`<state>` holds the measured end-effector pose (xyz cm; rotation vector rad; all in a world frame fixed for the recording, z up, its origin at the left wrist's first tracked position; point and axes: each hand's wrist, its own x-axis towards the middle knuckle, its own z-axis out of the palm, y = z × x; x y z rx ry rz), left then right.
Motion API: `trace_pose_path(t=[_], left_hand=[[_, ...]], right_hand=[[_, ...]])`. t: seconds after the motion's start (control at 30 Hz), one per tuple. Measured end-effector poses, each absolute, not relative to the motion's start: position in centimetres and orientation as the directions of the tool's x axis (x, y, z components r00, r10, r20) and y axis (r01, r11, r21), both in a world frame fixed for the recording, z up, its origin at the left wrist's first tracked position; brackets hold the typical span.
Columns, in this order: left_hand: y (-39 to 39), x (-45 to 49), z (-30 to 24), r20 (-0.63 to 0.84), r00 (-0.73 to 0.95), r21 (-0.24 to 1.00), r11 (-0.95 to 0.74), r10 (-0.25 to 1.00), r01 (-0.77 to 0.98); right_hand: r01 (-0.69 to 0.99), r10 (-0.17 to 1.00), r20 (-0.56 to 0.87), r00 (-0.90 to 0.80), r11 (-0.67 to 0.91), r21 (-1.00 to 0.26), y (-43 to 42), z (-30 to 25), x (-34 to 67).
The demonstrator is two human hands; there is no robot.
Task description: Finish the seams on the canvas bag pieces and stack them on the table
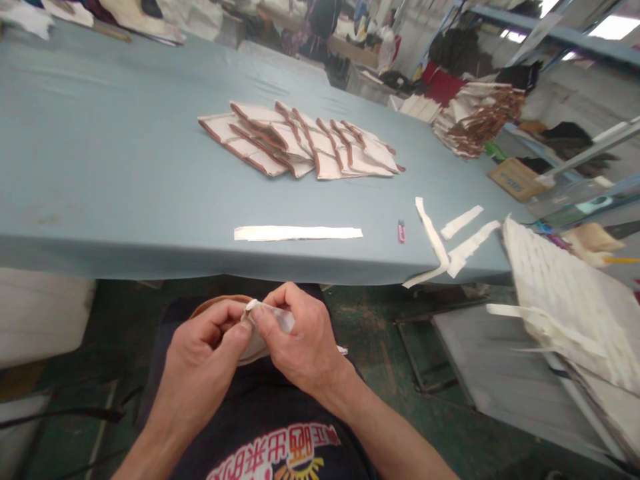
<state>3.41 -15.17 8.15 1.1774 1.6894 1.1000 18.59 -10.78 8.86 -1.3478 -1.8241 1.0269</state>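
Observation:
Over my lap, both hands pinch a cream fabric piece with brown edging point(260, 348). My left hand point(203, 357) grips its edge between thumb and bent fingers. Close against it, my right hand point(300, 337) is closed on a white strip point(285, 319) at the same edge; whether the strip is joined to the fabric I cannot tell. The fingers hide much of the piece. In front of my hands, near the table edge, lies a flat stack of white strips point(299, 233). Small pink thread snips point(401, 231) rest to its right.
A blue-green covered table point(125, 167) spans the view. Overlapping cream pieces with brown edging point(305, 143) lie at its middle. Loose white strips point(465, 248) sit at the right. Beyond are a cardboard box point(517, 179), a tall fabric pile point(480, 117) and a side stand with white strips point(565, 293).

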Motion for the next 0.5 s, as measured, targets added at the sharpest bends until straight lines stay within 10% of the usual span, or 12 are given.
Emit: trace_pose_path(t=[0.17,0.5], left_hand=[[-16.5,4.5,7.5,0.122,-0.372,0.818,0.120,0.920,0.563],[-17.6,4.5,8.0,0.103,-0.430,0.871,0.127,0.897,0.475]], right_hand=[[0.465,0.953,-0.004,-0.301,0.143,-0.874,-10.6,8.5,18.8],[0.121,0.914,-0.134,-0.382,-0.094,-0.988,-12.2,7.2,16.8]])
